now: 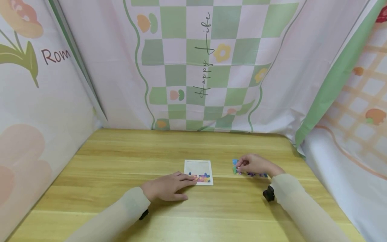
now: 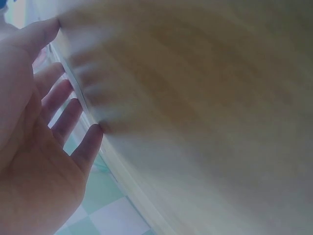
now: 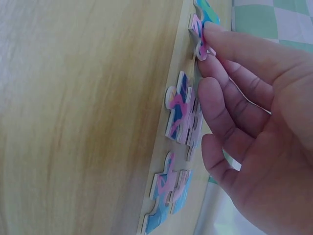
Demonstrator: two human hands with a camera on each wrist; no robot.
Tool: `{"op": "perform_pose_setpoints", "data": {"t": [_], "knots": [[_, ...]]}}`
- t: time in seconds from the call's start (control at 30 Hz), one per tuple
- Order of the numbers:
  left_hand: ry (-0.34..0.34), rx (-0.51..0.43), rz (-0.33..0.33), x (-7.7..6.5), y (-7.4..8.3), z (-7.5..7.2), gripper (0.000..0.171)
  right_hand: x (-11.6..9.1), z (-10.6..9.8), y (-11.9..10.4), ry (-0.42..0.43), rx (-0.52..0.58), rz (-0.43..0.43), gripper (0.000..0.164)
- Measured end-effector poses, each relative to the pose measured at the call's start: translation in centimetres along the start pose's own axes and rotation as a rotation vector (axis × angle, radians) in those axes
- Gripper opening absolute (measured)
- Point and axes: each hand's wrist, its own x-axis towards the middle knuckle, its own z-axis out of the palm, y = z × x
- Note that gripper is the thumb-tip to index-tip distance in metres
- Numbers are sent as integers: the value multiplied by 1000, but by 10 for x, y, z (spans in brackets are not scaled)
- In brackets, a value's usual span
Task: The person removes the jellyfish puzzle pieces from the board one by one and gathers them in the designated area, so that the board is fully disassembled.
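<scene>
In the head view, a white square puzzle tray (image 1: 198, 167) lies on the table with joined colourful pieces (image 1: 204, 178) along its near side. My left hand (image 1: 169, 187) lies over the tray's near left corner, fingers stretched out and thumb spread on the wood. The left wrist view shows that hand (image 2: 46, 142) palm-on, fingertips at the table surface; the tray is hidden there. To the right, my right hand (image 1: 255, 164) is among loose puzzle pieces. Its thumb and fingertips pinch a pink and blue puzzle piece (image 3: 197, 36), tilted up from the wood in the right wrist view.
More loose puzzle pieces (image 3: 179, 111) lie in a row under and beside the right hand, including a pink and blue group (image 3: 165, 188). The wooden table (image 1: 151, 144) ends at a hanging checked cloth (image 1: 199, 67) behind, with printed cloths at both sides.
</scene>
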Motion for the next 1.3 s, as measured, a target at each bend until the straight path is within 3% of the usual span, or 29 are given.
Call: {"op": "perform_pose_setpoints", "data": {"t": [0.63,0.83,1.3], "knots": [[107,59,19,9,-2,4,47,3,1,1,16,-14,24,16],[136,108,17,16,1,4,52,1,1,-1,19,-15,21,17],[107,177,21,19,8,-4,48,5,10,-19,23,-22,-56,20]]}}
